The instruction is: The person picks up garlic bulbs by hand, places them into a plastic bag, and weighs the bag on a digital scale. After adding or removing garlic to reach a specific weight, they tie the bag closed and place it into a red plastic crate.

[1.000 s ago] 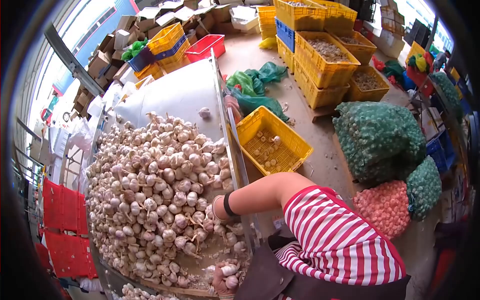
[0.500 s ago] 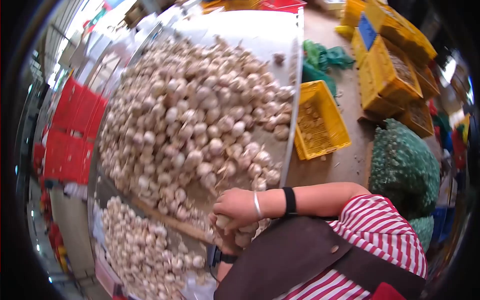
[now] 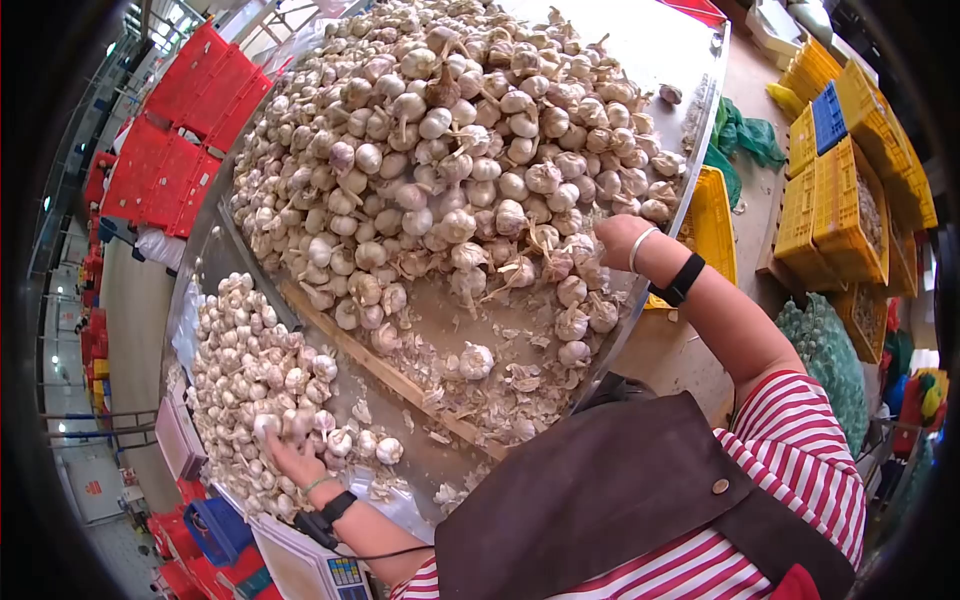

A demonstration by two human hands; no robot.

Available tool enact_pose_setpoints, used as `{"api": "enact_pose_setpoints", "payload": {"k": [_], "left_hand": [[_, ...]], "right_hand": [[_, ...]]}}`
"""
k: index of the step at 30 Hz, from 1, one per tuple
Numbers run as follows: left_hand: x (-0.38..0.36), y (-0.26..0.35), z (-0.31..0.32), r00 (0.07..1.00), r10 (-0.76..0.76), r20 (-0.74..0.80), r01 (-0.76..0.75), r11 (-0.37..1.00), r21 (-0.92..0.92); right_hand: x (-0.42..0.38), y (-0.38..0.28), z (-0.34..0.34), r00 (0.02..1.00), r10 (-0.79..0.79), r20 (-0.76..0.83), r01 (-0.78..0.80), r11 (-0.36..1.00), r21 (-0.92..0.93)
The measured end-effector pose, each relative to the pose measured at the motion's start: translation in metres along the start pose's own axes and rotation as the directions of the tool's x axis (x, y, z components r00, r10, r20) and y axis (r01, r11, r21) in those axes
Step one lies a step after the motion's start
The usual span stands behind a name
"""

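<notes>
A large heap of garlic bulbs (image 3: 430, 180) covers the metal table, with dry stems and roots on many bulbs. At its right edge, my right hand (image 3: 620, 240) reaches down among the bulbs; its fingers are curled out of sight, so any hold is hidden. A smaller pile of garlic bulbs (image 3: 250, 350), looking cleaner and shorter-stemmed, lies left of a wooden strip (image 3: 390, 375). Over the front of that pile is my left hand (image 3: 298, 462), fingers apart at the bulbs, touching or nearly touching a whitish one. One bulb (image 3: 476, 361) sits alone among loose skins.
A digital scale (image 3: 300, 560) stands at the front left, beside a blue basket (image 3: 215, 530). Red crates (image 3: 165, 170) are stacked at left. Yellow crates (image 3: 840, 210) and a green net sack (image 3: 825, 350) stand at right. A yellow bin (image 3: 712, 225) sits by the table's metal edge.
My hands were together with garlic bulbs at the table's near edge. They have parted: the left to the smaller pile, the right to the large heap. The view has shifted too.
</notes>
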State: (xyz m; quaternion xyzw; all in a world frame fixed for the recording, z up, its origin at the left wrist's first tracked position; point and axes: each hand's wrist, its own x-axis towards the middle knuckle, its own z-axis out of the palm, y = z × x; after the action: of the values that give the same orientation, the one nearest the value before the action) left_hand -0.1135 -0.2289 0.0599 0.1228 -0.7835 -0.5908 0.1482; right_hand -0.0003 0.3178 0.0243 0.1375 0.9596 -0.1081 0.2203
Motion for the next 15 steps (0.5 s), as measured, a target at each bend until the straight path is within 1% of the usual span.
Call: {"api": "enact_pose_setpoints", "payload": {"k": [1, 2, 3, 4, 5, 6, 7, 8, 9, 10, 11, 13, 14, 15], "left_hand": [[-0.005, 0.022, 0.013, 0.956, -0.246, -0.160, 0.193, 0.937, -0.291], [0.005, -0.011, 0.016, 0.996, -0.083, -0.020, 0.082, 0.995, -0.054], [0.015, -0.044, 0.017, 0.987, 0.042, 0.153, -0.068, 0.983, 0.170], [-0.012, -0.024, 0.054, 0.897, 0.187, 0.400, -0.347, 0.859, 0.377], [-0.044, -0.019, 0.086, 0.844, 0.094, 0.529, -0.195, 0.971, 0.139], [-0.072, -0.014, 0.111, 0.728, 0.031, 0.685, -0.222, 0.956, 0.193], [-0.099, -0.012, 0.133, 0.644, 0.043, 0.764, -0.311, 0.927, 0.210], [-0.122, -0.012, 0.152, 0.545, 0.049, 0.837, -0.400, 0.892, 0.208], [-0.138, -0.016, 0.165, 0.467, 0.137, 0.874, -0.619, 0.756, 0.212], [-0.151, -0.020, 0.176, 0.444, 0.172, 0.879, -0.706, 0.671, 0.226], [-0.157, -0.023, 0.182, 0.445, 0.174, 0.878, -0.701, 0.678, 0.221], [-0.165, -0.027, 0.191, 0.421, 0.134, 0.897, -0.743, 0.618, 0.257], [-0.162, -0.031, 0.194, 0.414, 0.169, 0.894, -0.680, 0.710, 0.181], [-0.161, -0.033, 0.195, 0.410, 0.168, 0.896, -0.680, 0.711, 0.178]], "right_hand": [[0.000, -0.008, -0.001, 0.996, 0.022, 0.088, -0.020, 1.000, -0.019], [0.002, -0.017, -0.002, 0.984, 0.041, 0.176, -0.034, 0.999, -0.040], [0.004, -0.022, 0.001, 0.983, 0.021, 0.185, -0.014, 0.999, -0.043], [0.006, -0.024, 0.005, 0.989, 0.036, 0.142, -0.038, 0.999, 0.012], [0.008, -0.027, 0.007, 0.993, 0.055, 0.101, -0.062, 0.996, 0.067], [0.010, -0.028, 0.003, 0.985, 0.066, 0.156, -0.076, 0.996, 0.055], [0.012, -0.027, 0.006, 0.985, 0.055, 0.161, -0.063, 0.997, 0.048], [0.013, -0.023, 0.009, 0.986, 0.067, 0.149, -0.082, 0.992, 0.095], [0.015, -0.018, 0.011, 0.987, 0.086, 0.136, -0.105, 0.984, 0.142], [0.015, -0.017, 0.015, 0.987, 0.098, 0.128, -0.115, 0.985, 0.131], [0.014, -0.016, 0.018, 0.986, 0.103, 0.129, -0.119, 0.985, 0.122], [0.012, -0.016, 0.022, 0.985, 0.156, 0.076, -0.169, 0.963, 0.210], [0.012, -0.016, 0.021, 0.983, 0.169, 0.074, -0.182, 0.956, 0.232], [0.010, -0.016, 0.020, 0.982, 0.173, 0.076, -0.187, 0.954, 0.233]]}}
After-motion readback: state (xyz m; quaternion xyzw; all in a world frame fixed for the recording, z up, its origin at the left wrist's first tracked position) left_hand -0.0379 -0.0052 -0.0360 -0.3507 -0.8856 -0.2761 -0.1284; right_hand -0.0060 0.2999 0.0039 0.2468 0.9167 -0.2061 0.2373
